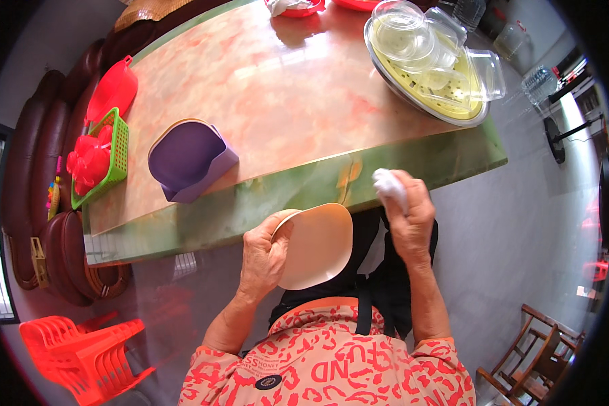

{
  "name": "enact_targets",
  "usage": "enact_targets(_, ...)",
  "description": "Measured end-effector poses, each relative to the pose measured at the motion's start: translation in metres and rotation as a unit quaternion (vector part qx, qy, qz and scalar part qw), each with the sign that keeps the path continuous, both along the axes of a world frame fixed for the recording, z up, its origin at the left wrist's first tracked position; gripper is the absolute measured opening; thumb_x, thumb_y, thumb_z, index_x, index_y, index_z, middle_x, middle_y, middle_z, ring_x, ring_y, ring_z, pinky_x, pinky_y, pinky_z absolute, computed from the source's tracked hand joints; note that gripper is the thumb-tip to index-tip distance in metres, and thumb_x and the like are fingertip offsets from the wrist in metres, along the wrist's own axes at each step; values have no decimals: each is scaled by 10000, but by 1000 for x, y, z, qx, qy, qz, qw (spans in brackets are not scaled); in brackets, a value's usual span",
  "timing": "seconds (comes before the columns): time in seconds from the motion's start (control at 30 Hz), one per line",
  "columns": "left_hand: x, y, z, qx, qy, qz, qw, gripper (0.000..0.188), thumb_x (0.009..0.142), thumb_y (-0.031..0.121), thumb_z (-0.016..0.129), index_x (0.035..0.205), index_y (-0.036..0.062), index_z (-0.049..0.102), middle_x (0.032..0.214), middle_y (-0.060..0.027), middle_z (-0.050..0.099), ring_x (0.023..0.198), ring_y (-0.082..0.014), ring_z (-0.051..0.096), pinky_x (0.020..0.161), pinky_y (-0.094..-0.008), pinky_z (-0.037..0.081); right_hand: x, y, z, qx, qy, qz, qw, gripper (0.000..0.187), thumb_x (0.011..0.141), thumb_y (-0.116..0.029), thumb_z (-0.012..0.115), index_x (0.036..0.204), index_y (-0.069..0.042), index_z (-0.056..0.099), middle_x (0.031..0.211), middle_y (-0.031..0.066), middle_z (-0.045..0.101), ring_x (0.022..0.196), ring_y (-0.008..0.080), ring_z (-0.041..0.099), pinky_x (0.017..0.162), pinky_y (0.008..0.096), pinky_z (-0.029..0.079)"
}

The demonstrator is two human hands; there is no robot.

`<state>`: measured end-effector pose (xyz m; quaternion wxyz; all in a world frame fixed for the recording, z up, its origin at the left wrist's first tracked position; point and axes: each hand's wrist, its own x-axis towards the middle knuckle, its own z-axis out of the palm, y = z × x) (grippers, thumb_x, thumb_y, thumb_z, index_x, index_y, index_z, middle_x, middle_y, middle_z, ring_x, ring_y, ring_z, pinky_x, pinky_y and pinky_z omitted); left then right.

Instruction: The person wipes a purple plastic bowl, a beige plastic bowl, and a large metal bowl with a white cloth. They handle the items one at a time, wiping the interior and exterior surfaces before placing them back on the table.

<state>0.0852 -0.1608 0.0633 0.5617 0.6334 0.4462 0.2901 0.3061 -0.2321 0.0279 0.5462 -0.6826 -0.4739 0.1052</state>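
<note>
My left hand (266, 252) grips the rim of a cream-coloured, rounded-square dish or container (318, 247), thumb on the near face. It is tilted up over my lap, just off the table edge. My right hand (413, 215) pinches a crumpled white cloth or tissue (390, 187), held to the right of the dish and apart from it. On the table, left of my hands, sits a purple open container (186, 159) with a dipped front. A cream rim shows behind it, perhaps of another one stacked with it.
The marble-topped table (250, 101) has a green edge. A yellow colander in a metal basin (446, 115) holds clear plastic tubs at the right. A green basket (118, 152) with red items stands left. Red stacked stools (91, 358) and a wooden chair (531, 358) are on the floor.
</note>
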Motion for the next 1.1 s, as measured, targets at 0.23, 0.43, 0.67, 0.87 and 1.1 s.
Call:
enact_targets(0.23,15,-3,-14,-25,-39,22,999,206,963,65,515,1110,-13,637,920,-35,673,836,-90,585,773,-251,486,-30,4,4,23,-255,86,963,421,723,13,644,1134,-82,633,1046,169,536,900,324,598,691,372,563)
enact_targets(0.43,19,7,-25,-23,-72,91,993,221,977,74,494,1113,-40,625,946,-34,664,847,-86,580,772,-241,485,-44,-11,-7,-179,-305,94,931,351,740,-39,636,1086,-86,613,1077,152,468,954,311,578,664,365,579)
enact_targets(0.67,15,22,-51,-46,-106,142,983,199,967,80,523,1080,-43,633,915,-28,657,812,-80,574,737,-238,484,-20,-13,25,-163,-76,221,959,388,726,18,685,1098,-82,639,1004,146,507,851,324,583,752,382,512)
enact_targets(0.87,29,35,-51,-3,-140,150,979,189,967,95,537,1064,-39,627,938,-29,647,864,-82,565,778,-240,469,-16,42,8,-70,-221,106,967,429,734,21,664,1142,-106,620,1048,162,490,892,347,573,772,406,509)
enact_targets(1.1,34,36,-65,-41,-221,229,947,196,972,114,533,1105,-19,588,988,-35,627,902,-95,553,817,-245,457,-16,19,8,-133,-103,185,968,412,758,-3,676,1155,-87,608,1009,166,506,872,342,575,756,407,507)
